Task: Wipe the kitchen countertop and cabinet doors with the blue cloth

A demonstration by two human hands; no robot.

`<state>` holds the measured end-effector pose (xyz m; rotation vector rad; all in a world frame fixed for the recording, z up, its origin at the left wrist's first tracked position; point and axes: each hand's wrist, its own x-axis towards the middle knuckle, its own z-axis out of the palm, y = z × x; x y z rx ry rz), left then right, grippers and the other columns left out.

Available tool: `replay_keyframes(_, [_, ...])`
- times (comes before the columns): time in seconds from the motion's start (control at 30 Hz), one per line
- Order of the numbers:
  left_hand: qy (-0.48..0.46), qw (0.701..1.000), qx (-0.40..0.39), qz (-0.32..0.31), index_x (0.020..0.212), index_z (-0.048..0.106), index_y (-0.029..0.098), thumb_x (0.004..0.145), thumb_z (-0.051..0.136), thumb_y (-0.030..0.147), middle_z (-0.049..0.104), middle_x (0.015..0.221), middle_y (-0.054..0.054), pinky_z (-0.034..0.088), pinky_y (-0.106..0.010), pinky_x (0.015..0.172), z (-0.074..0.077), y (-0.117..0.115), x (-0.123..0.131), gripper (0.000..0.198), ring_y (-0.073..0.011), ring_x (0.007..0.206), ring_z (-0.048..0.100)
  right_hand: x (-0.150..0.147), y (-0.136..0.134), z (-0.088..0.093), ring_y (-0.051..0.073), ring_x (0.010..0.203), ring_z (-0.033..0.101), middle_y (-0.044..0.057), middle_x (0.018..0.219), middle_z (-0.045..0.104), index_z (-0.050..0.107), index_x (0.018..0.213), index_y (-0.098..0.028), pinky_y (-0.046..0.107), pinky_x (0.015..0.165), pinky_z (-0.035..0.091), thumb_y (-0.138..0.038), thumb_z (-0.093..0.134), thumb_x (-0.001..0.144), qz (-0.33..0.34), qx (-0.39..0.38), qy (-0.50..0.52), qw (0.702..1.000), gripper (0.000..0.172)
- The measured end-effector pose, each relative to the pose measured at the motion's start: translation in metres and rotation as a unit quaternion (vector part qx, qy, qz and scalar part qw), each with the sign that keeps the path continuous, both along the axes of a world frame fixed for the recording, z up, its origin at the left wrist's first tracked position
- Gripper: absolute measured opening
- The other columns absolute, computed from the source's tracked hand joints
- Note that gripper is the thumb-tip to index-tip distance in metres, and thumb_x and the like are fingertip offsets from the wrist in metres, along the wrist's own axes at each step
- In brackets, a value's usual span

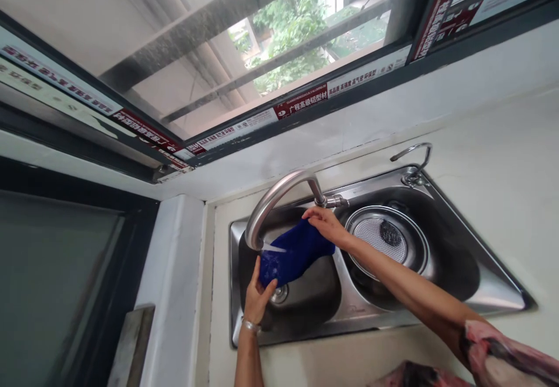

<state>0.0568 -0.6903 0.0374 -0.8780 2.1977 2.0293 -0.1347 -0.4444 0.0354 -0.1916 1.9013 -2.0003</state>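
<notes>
A dark blue cloth (293, 254) is stretched out over the left basin of a steel double sink (349, 311). My left hand (257, 297) grips its lower end near the drain, a bracelet on the wrist. At the cloth's upper end, my right hand (325, 224) pinches it just below the base of the curved steel tap (279, 198). Water runs from the spout onto the cloth.
The right basin holds a round steel strainer (382, 238) with a dark scrubber (390, 233) in it. A small second tap (414, 163) stands at the sink's back right. White counter (493, 160) surrounds the sink, and a barred window (279, 43) lies behind.
</notes>
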Motion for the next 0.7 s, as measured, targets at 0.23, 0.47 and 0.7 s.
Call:
replay_keyframes(0.23, [-0.008, 0.994, -0.102, -0.029, 0.153, 0.041, 0.015, 0.069, 0.084, 0.046, 0.059, 0.068, 0.003, 0.055, -0.033, 0.075, 0.020, -0.011, -0.017, 0.100, -0.0186, 0.069, 0.061, -0.022, -0.010, -0.005, 0.015, 0.069, 0.052, -0.001, 0.075, 0.061, 0.072, 0.092, -0.019, 0.027, 0.065, 0.039, -0.032, 0.067, 0.075, 0.164, 0.103, 0.026, 0.981, 0.022])
replay_keyframes(0.47, [0.009, 0.982, -0.184, -0.046, 0.156, 0.035, 0.012, 0.071, 0.080, 0.058, 0.040, 0.062, 0.006, 0.035, -0.025, 0.053, 0.019, -0.041, -0.025, 0.106, -0.0128, 0.056, 0.039, -0.021, -0.010, -0.005, 0.024, 0.101, 0.062, 0.009, 0.115, 0.064, 0.063, 0.124, -0.018, 0.029, 0.083, 0.048, -0.021, 0.079, 0.070, 0.343, 0.325, 0.161, 0.867, 0.057])
replay_keyframes(0.7, [-0.028, 0.984, -0.167, -0.051, 0.158, 0.030, 0.014, 0.065, 0.087, 0.051, 0.052, 0.064, 0.005, 0.048, -0.026, 0.060, 0.030, -0.029, -0.025, 0.116, -0.0139, 0.058, 0.052, -0.010, -0.023, 0.000, 0.028, 0.101, 0.064, 0.020, 0.121, 0.057, 0.061, 0.119, -0.010, 0.034, 0.082, 0.051, -0.004, 0.064, 0.077, 0.313, 0.469, 0.290, 0.774, 0.042])
